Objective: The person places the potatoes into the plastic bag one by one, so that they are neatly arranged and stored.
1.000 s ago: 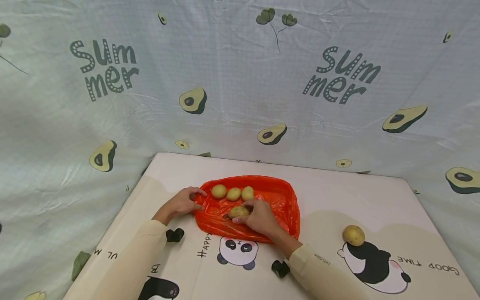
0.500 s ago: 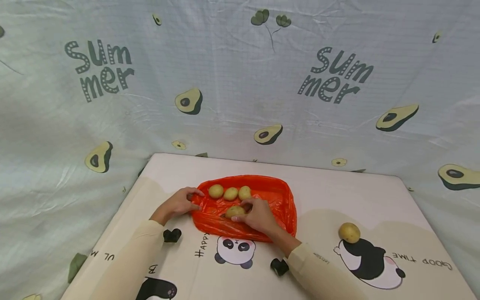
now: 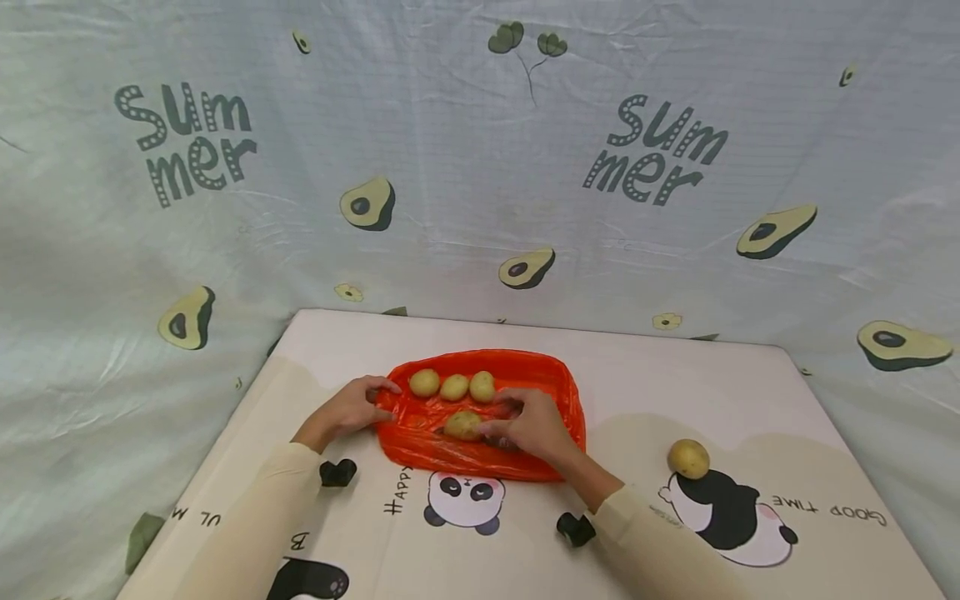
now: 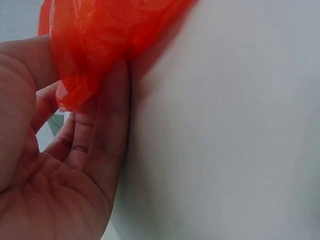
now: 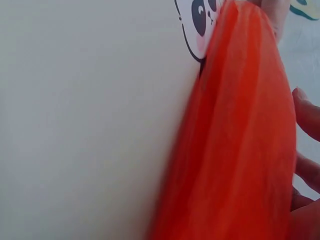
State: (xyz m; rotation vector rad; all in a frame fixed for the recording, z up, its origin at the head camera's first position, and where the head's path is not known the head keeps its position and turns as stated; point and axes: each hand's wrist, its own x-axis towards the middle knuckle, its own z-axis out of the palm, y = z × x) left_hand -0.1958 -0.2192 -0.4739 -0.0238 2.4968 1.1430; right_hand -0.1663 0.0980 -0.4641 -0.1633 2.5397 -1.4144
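A red plastic bag lies spread wide on the table, its sides standing up like a shallow tray. Along its far side sit three potatoes in a row: the left potato, the middle potato and the right potato. A fourth potato rests nearer the front wall. My left hand holds the bag's left edge between thumb and fingers, as the left wrist view shows with the red film. Over the bag, my right hand has its fingers spread, the thumb tip right beside the front potato.
Another potato lies on the table to the right, by a printed panda. The white tabletop carries printed pandas and lettering. Behind it hangs a pale cloth with avocado prints.
My right hand has let go of the front potato, its fingers parting and drawing back to the right. The left hand stays on the bag's edge. The head view has shifted slightly.
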